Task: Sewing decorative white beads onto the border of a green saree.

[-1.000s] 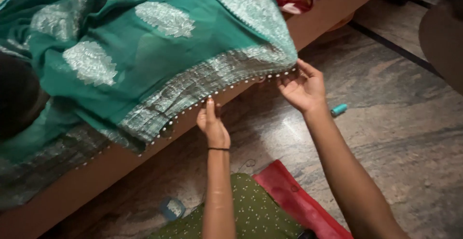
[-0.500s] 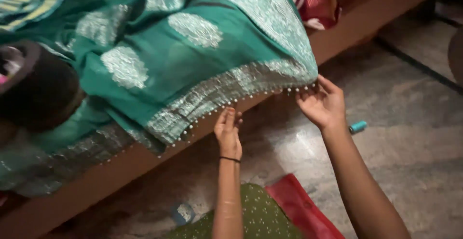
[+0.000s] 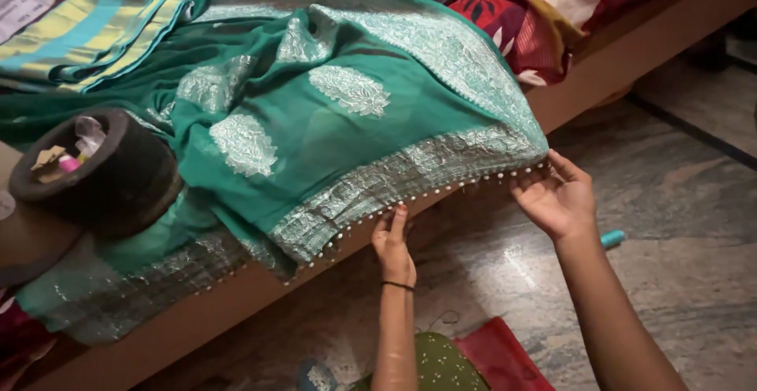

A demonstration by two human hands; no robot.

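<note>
Where the green cloth (image 3: 315, 123) hangs over the wooden edge of the bed (image 3: 631, 60), both hands meet its silver border (image 3: 410, 174), which is trimmed with a row of small pale beads. The left hand (image 3: 394, 245) reaches up with its fingers together, the fingertips touching the beaded edge near the middle of the drape; whether its grip is clamped on the cloth I cannot tell. The right hand (image 3: 558, 198) is held palm up with its fingers spread apart, the tips just under the corner of the border. The cloth lies spread across the bed, with a dark round container (image 3: 118, 182) resting on it at the left and a folded striped cloth (image 3: 87, 32) behind. A small turquoise object (image 3: 613, 239) lies on the stone floor (image 3: 694, 265) near the right wrist.
</note>
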